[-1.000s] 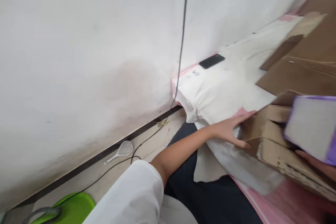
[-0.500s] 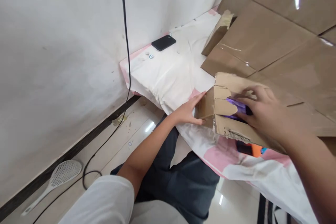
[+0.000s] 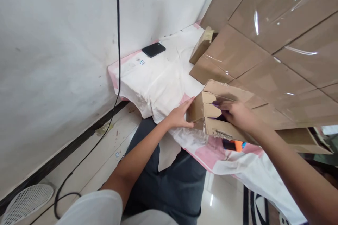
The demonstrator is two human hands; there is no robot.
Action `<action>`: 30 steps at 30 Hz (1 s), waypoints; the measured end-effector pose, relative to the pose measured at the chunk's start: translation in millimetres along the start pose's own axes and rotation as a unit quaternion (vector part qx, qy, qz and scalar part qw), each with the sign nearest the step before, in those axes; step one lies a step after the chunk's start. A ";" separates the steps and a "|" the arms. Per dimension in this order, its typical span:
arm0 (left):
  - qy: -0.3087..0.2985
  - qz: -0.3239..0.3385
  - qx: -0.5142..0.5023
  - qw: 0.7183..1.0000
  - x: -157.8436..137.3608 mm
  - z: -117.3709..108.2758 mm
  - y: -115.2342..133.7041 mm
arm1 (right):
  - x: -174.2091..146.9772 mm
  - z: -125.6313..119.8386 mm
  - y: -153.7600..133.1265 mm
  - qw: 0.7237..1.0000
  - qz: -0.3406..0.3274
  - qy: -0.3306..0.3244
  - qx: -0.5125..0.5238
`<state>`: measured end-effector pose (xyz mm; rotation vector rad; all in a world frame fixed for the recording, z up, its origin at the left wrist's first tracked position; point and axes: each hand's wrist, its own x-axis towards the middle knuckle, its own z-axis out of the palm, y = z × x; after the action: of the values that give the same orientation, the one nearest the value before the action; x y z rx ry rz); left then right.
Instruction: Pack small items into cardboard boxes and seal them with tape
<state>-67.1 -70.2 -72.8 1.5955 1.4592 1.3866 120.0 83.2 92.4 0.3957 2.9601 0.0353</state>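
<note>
Plainly, the left hand [image 3: 179, 116] had its grip spread against the left end of the cardboard box [image 3: 211, 110], which sat on a white-and-pink cloth [image 3: 165, 81]. The right hand [image 3: 239, 114] reached inside the box; whether its grip pinched the purple thing [image 3: 215, 105] there, I could not tell. Beyond the box was taped cardboard [image 3: 248, 51]; farther off, left of the box, lay a phone [image 3: 154, 49].
</note>
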 end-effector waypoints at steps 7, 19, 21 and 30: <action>0.018 0.000 -0.011 1.000 -0.2 1.6 -1.2 | -25.5 -43.8 17.8 0.984 0.052 0.166 0.025; -0.001 0.012 -0.009 1.000 -2.7 -1.3 1.1 | -11.9 -38.3 30.3 0.983 0.134 0.078 0.096; 0.000 0.014 -0.019 1.000 -2.1 -1.0 -1.5 | -5.3 -31.8 30.2 0.984 0.140 0.092 0.059; 0.008 0.016 -0.051 0.999 0.8 -2.0 -5.3 | 20.3 -1.4 -22.0 0.972 0.149 0.040 -0.179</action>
<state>-71.0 -68.6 -76.7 1.5542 1.3536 1.4708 94.8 67.3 89.8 0.7925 2.8538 0.6211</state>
